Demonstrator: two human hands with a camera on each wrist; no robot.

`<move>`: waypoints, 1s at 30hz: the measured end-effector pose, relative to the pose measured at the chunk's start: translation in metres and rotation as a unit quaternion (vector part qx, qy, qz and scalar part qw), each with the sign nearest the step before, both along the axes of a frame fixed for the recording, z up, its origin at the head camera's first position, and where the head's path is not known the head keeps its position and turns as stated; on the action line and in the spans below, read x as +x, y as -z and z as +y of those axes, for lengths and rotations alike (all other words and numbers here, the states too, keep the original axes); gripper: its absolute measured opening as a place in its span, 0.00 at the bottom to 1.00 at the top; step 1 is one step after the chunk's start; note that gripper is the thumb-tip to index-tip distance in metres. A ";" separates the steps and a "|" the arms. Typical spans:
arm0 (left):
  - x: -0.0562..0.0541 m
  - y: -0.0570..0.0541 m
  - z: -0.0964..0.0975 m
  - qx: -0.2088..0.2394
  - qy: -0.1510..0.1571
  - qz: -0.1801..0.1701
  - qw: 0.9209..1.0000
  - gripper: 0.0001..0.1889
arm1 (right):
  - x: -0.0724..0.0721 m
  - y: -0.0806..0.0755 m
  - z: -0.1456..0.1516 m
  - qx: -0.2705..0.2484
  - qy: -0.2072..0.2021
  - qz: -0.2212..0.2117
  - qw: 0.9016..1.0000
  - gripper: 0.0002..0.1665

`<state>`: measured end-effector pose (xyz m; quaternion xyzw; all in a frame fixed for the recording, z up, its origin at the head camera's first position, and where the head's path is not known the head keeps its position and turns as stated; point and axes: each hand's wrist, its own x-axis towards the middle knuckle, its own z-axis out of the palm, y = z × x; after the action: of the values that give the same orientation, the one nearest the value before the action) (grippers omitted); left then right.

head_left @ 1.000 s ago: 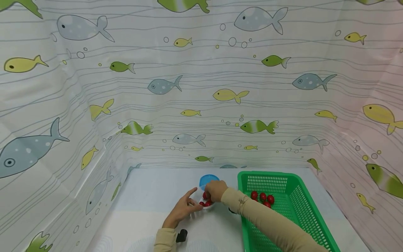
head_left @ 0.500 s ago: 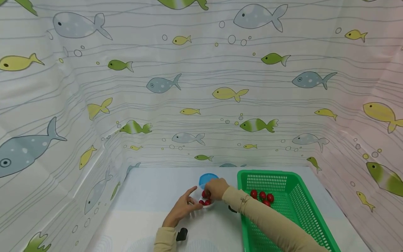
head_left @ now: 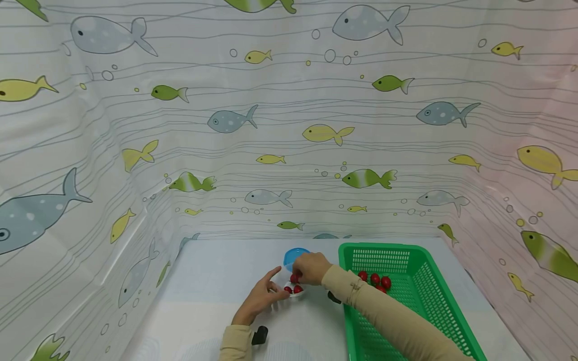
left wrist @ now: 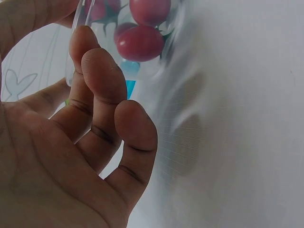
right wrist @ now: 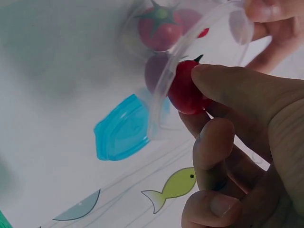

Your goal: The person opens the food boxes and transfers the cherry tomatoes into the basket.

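A small clear plastic container [right wrist: 160,97] with a few cherry tomatoes [left wrist: 141,43] in it is tilted over the white table. My left hand [head_left: 261,299] holds it at the rim from the left, thumb in front and other fingers around the far side. In the right wrist view, my right hand [head_left: 312,268] pinches one red cherry tomato [right wrist: 186,92] between thumb and fingers at the container's mouth. Behind the container lies a blue lid [head_left: 291,256], partly hidden by the right hand in the head view.
A green perforated basket [head_left: 451,301] stands on the right, with several cherry tomatoes [head_left: 386,283] near its far left corner. My right forearm [head_left: 384,311] crosses over it. A fish-patterned sheet [head_left: 280,145] encloses the table [head_left: 203,281] at the back and sides.
My right hand has shifted slightly back and right, showing more of the tomatoes at the container. The left hand keeps its place. The head view has shifted a little.
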<state>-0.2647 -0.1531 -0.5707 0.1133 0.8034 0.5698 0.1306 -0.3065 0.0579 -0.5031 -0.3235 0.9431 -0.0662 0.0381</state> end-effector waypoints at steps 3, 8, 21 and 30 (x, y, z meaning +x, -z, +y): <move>0.000 0.000 0.000 0.002 -0.001 -0.004 1.000 0.45 | 0.004 -0.006 0.001 -0.005 0.000 -0.001 1.000 0.07; 0.000 0.000 0.001 -0.002 -0.003 -0.004 1.000 0.44 | 0.010 -0.013 0.005 -0.022 0.002 -0.003 1.000 0.09; -0.002 0.002 -0.001 -0.003 0.005 0.001 1.000 0.45 | 0.021 -0.033 0.025 -0.093 -0.024 0.023 0.995 0.10; -0.002 0.003 0.000 -0.012 -0.005 -0.003 1.000 0.45 | 0.033 -0.050 0.056 -0.150 -0.025 0.011 0.988 0.11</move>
<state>-0.2662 -0.1535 -0.5738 0.1065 0.8104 0.5610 0.1313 -0.2739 0.1138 -0.4527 -0.3501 0.9143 -0.2029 -0.0194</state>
